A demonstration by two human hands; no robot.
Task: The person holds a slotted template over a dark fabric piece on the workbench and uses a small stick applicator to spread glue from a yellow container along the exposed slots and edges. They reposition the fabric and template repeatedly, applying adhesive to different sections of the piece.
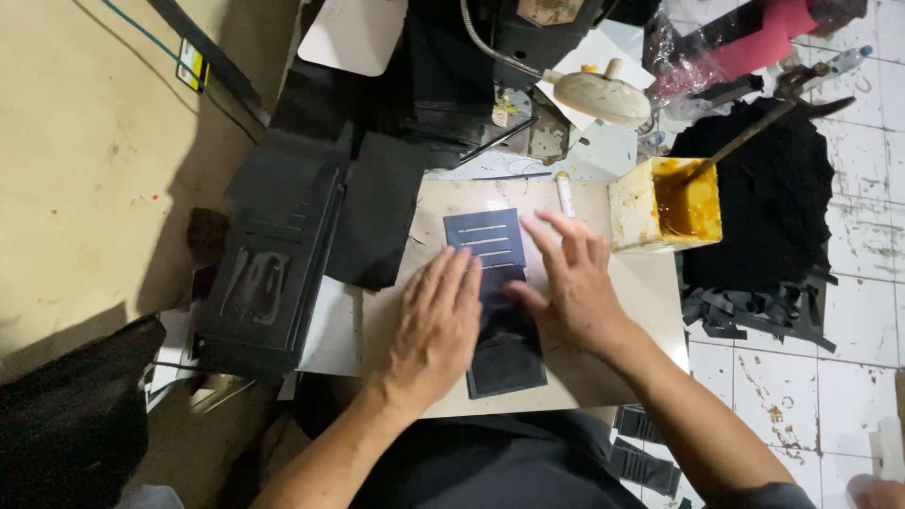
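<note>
A dark navy wallet panel [490, 240] with pale card-slot lines lies lengthwise on a pale work board [641, 311]. My left hand [436, 325] rests flat on the panel's left side, fingers together and stretched out. On the right side my right hand [570, 278] presses down with its fingers spread. Both palms cover the panel's middle; its far end and its near end [509, 372] stick out from under them.
A stained yellow glue pot [665, 207] with a stick in it stands at the board's far right corner, a white tube [566, 193] beside it. Stacks of black cut pieces [273, 273] lie left. Black scraps [754, 311] sit on the tiled floor at right.
</note>
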